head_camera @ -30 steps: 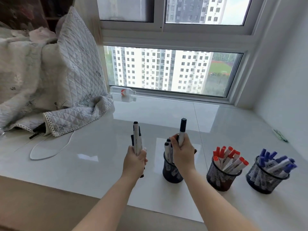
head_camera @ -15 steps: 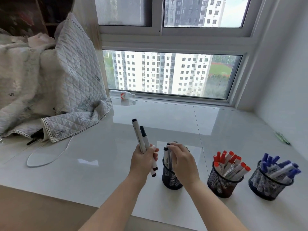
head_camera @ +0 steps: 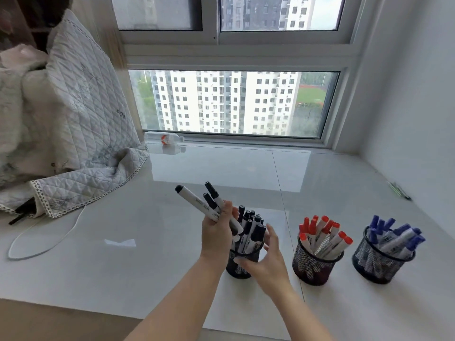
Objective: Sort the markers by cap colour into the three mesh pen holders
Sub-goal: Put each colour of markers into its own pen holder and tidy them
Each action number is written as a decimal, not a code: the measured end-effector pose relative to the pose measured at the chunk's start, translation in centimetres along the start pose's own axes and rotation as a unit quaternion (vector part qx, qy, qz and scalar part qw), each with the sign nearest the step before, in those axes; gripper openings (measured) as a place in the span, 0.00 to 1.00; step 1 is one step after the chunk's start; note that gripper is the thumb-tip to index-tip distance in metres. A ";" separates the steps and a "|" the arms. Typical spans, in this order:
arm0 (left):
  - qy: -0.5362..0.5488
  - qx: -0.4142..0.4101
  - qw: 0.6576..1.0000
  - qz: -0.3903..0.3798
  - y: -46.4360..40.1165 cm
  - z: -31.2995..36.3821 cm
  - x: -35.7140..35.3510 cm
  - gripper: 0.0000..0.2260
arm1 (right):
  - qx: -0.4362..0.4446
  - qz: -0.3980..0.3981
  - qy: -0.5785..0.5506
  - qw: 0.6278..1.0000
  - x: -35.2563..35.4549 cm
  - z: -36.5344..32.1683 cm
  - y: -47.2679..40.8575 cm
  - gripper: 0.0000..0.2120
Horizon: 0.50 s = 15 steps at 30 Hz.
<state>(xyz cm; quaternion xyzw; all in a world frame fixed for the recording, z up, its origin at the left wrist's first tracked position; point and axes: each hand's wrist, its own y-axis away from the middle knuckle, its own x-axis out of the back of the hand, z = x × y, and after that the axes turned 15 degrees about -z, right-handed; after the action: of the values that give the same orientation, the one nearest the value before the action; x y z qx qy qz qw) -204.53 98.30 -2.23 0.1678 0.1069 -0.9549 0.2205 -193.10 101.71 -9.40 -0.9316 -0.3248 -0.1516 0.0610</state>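
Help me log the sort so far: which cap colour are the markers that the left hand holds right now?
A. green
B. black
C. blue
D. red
B: the left hand grips three markers whose caps are all black, just above the black-cap holder, while the red markers and blue markers stand in their own holders to its right.

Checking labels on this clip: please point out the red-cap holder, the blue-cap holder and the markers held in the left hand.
red-cap holder point(head_camera: 311, 268), head view, front mesh wall
blue-cap holder point(head_camera: 376, 267), head view, front mesh wall
held markers point(head_camera: 194, 200), head view, white barrel
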 end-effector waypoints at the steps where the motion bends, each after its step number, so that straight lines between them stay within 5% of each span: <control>1: -0.001 0.007 1.000 0.017 0.1 -0.5 0.0 0.11 | -0.014 -0.015 -0.021 1.000 -0.2 0.1 -0.5 0.48; 9: -0.155 0.043 0.985 0.065 1.1 -2.7 1.4 0.10 | -0.039 0.023 -0.040 0.998 -2.0 -0.4 -1.1 0.37; 15: -0.141 0.117 0.983 0.003 3.3 -3.8 1.8 0.12 | -0.051 0.060 -0.025 0.997 -3.2 -0.3 1.5 0.37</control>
<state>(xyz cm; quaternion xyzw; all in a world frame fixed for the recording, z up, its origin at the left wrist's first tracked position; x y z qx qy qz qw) -203.55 95.79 -6.85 0.0565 -0.0379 -0.9741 0.2156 -194.60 98.63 -10.14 -0.9547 -0.2620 -0.1406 0.0139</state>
